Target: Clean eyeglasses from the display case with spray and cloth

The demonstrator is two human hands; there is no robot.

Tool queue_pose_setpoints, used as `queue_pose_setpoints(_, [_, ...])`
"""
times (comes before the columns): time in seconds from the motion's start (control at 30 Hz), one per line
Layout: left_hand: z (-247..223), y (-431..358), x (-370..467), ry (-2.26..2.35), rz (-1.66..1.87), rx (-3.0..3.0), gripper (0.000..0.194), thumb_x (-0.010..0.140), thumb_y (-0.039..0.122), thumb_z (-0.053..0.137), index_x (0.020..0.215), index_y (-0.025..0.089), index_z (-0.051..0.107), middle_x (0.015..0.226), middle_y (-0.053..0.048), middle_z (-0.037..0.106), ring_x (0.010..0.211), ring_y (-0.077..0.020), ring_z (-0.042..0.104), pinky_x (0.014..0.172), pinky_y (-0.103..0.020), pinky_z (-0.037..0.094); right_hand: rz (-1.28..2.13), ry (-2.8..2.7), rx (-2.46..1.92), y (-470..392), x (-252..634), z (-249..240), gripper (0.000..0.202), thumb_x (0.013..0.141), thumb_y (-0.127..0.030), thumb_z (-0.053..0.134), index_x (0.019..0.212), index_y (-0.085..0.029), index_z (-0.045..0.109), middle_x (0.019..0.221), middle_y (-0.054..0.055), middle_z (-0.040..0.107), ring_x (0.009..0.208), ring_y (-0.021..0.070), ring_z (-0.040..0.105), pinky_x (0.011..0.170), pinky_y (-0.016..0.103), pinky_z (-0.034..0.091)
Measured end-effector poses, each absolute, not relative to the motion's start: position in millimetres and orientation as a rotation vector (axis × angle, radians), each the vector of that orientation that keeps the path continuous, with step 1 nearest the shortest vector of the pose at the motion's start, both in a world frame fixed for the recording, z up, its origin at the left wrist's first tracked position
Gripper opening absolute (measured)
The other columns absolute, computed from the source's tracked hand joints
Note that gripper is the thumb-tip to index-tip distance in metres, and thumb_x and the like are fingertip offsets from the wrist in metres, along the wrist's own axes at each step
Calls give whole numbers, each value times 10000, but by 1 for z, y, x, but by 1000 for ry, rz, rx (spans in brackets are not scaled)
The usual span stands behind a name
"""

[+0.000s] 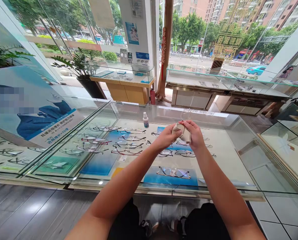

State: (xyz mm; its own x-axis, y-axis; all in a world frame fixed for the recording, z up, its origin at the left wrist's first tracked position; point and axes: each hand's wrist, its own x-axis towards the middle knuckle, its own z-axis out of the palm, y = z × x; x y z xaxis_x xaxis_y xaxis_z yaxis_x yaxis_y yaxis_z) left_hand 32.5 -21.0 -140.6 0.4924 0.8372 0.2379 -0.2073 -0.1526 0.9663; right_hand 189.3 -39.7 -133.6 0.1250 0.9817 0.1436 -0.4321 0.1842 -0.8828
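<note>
Both of my hands meet above the glass display case. My left hand (pixel 169 135) is closed on a beige cloth (pixel 186 136), its thumb pressed on a lens wrapped in the cloth. On the other side, my right hand (pixel 195 133) pinches the frame of a pair of glasses (pixel 186 115) near its middle, with the cloth against the palm. One thin round rim sticks up above the fingers. Left of my hands, a small white spray bottle (pixel 145 120) stands upright on the glass top.
Several pairs of glasses lie in rows inside the glass case (pixel 229 160). A poster board (pixel 31 110) leans at the left. Farther back are a wooden cabinet (pixel 127 93), a potted plant (pixel 89 83) and a red extinguisher (pixel 152 96).
</note>
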Motion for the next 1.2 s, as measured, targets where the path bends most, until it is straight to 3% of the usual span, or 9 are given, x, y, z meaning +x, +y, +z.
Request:
queue_pose_setpoints(0.17, [-148, -19, 40, 615, 1121, 1475, 717, 875, 748, 746, 1266, 146, 729, 1018, -85, 737, 889, -199, 619, 786, -299, 493, 1203, -945, -803, -41, 184, -136, 257, 765, -486, 898, 817, -268, 771, 988, 21, 833, 930, 219, 728, 860, 358, 573])
queue_pose_setpoints(0.37, [-145, -18, 41, 692, 1157, 1429, 756, 898, 841, 629, 1123, 132, 759, 842, -44, 679, 761, -168, 560, 714, -295, 452, 1174, -995, -804, -43, 180, -134, 228, 770, -477, 890, 799, -277, 785, 934, 14, 812, 909, 206, 705, 856, 342, 565])
queue_pose_setpoints(0.53, [-136, -15, 28, 577, 974, 1455, 645, 859, 797, 723, 928, 157, 679, 741, -2, 570, 646, -125, 438, 609, -275, 357, 1224, -861, -817, -42, 185, -132, 242, 731, -440, 916, 789, -258, 767, 962, 22, 828, 869, 213, 716, 818, 362, 585])
queue_pose_setpoints(0.7, [-135, -15, 26, 509, 899, 1499, 625, 836, 712, 810, 1099, 158, 690, 817, -10, 613, 665, -120, 464, 612, -261, 366, 1205, -864, -839, -40, 187, -135, 261, 744, -461, 902, 807, -251, 760, 1013, 35, 841, 881, 220, 724, 786, 361, 577])
queue_pose_setpoints(0.83, [-142, -15, 34, 593, 1052, 1525, 692, 876, 762, 736, 1180, 140, 724, 854, -34, 654, 739, -152, 534, 675, -277, 433, 1188, -945, -834, -41, 182, -138, 283, 777, -512, 897, 848, -264, 778, 1011, 26, 833, 893, 208, 710, 764, 343, 546])
queue_pose_setpoints(1.0, [-144, -12, 36, 689, 1082, 1505, 729, 942, 824, 576, 1087, 129, 739, 744, -8, 596, 680, -150, 497, 635, -283, 396, 1165, -969, -797, -43, 178, -138, 254, 774, -485, 906, 805, -268, 779, 963, 11, 819, 890, 184, 693, 801, 313, 546])
queue_pose_setpoints(1.2, [-141, -9, 25, 545, 917, 1476, 614, 891, 765, 709, 995, 163, 648, 760, 12, 533, 635, -119, 449, 591, -266, 365, 1190, -832, -843, -40, 183, -137, 283, 712, -474, 937, 790, -257, 774, 996, 26, 836, 867, 210, 717, 793, 356, 580])
